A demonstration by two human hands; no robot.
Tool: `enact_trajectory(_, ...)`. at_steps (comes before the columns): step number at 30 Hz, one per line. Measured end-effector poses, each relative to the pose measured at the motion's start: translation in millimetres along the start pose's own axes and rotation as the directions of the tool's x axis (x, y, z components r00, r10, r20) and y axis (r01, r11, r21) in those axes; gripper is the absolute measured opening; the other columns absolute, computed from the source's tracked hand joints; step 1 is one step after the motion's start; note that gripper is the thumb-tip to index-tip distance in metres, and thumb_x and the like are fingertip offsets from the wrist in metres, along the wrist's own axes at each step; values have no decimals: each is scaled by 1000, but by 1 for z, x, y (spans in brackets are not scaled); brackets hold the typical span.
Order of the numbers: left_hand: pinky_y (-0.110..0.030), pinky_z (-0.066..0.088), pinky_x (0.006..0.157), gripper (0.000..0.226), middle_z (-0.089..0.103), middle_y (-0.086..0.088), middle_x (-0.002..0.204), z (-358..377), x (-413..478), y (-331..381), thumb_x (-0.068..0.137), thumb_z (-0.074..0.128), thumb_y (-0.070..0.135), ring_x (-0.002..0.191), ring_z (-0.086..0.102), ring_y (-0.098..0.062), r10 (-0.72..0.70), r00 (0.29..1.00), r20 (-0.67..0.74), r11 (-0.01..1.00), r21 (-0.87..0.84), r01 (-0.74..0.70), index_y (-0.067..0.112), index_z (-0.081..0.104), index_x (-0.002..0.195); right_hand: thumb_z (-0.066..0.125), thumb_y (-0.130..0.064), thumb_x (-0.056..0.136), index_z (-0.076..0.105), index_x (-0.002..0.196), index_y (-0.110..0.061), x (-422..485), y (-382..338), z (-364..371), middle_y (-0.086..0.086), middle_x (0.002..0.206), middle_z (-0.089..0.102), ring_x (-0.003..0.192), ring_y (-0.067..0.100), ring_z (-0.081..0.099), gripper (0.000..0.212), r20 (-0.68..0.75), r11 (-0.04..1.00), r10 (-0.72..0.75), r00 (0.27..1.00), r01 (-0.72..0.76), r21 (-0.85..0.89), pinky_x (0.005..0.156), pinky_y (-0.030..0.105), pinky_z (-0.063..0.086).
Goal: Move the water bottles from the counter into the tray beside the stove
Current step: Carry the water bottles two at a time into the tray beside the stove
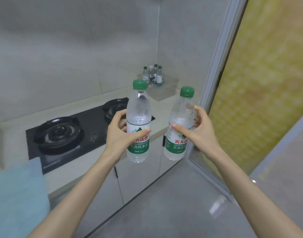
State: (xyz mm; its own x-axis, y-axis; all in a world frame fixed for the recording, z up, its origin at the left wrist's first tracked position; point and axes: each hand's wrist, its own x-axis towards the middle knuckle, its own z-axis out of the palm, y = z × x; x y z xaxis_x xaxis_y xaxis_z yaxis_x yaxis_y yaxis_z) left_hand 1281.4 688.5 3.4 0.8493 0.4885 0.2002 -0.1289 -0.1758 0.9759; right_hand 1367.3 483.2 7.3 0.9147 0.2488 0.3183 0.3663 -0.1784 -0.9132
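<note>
My left hand [119,134] grips a clear water bottle [138,117] with a green cap and green label, held upright in the air in front of the stove. A second water bottle [179,127] of the same kind, tilted slightly left, is in my right hand [199,129]. Far back in the counter's corner stands a clear tray [168,90], to the right of the stove. Several green-capped bottles [153,74] stand upright in its back left part. Both held bottles are well short of the tray, nearer to me.
A black two-burner gas stove [70,133] is set into the pale counter [157,127]. A light blue cloth [16,194] lies at the lower left. White cabinet doors [138,177] are below. A yellow patterned glass door [260,83] in a grey frame stands to the right.
</note>
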Motion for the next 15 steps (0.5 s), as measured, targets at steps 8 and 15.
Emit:
enact_trajectory(8, -24, 55, 77, 68, 70, 9, 99, 71, 139, -5, 56, 89, 9, 87, 69, -3, -11, 999, -37, 1000, -13, 11, 23, 54, 113, 85, -20, 68, 48, 122, -25, 151, 33, -21, -18, 102, 63, 82, -14, 62, 66, 47, 1000, -15, 999, 14, 8, 66, 5, 47)
enact_trajectory(15, -35, 57, 82, 77, 72, 3, 100, 112, 256, -26, 51, 92, 18, 89, 71, -12, -16, 998, -61, 999, -30, 14, 26, 53, 116, 85, -19, 69, 46, 118, -29, 269, 69, -22, -18, 100, 62, 78, -15, 61, 63, 65, 1000, -4, 998, 4, 0, 64, 7, 49)
